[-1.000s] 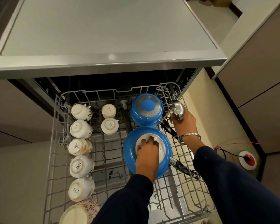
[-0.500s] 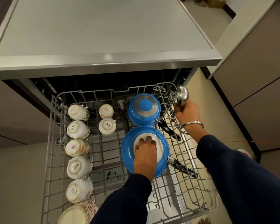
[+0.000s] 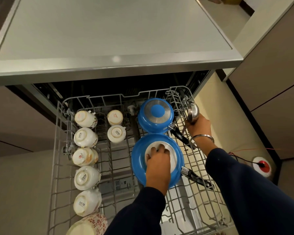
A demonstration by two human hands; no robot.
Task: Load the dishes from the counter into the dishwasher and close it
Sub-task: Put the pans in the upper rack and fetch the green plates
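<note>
Two blue pans sit upside down in the pulled-out wire rack (image 3: 58, 150), one behind the other toward its right side: the smaller pan (image 3: 155, 116) lies nearer the dishwasher opening and the larger pan (image 3: 137, 160) just in front of it, the two rims touching or nearly so. The left hand (image 3: 157, 160) rests on the larger pan's pale base, fingers spread and lightly bent over it — pressing rather than clasping. The right hand (image 3: 198, 124) is at the rack's right edge, level with the smaller pan, its fingers curled round the handle of a steel ladle (image 3: 193, 111), whose shiny bowl points up beside the rack's wires. Along the rack's left side stands a row of upturned white cups (image 3: 85, 138), with two more cups (image 3: 115, 126) between that row and the smaller pan.
</note>
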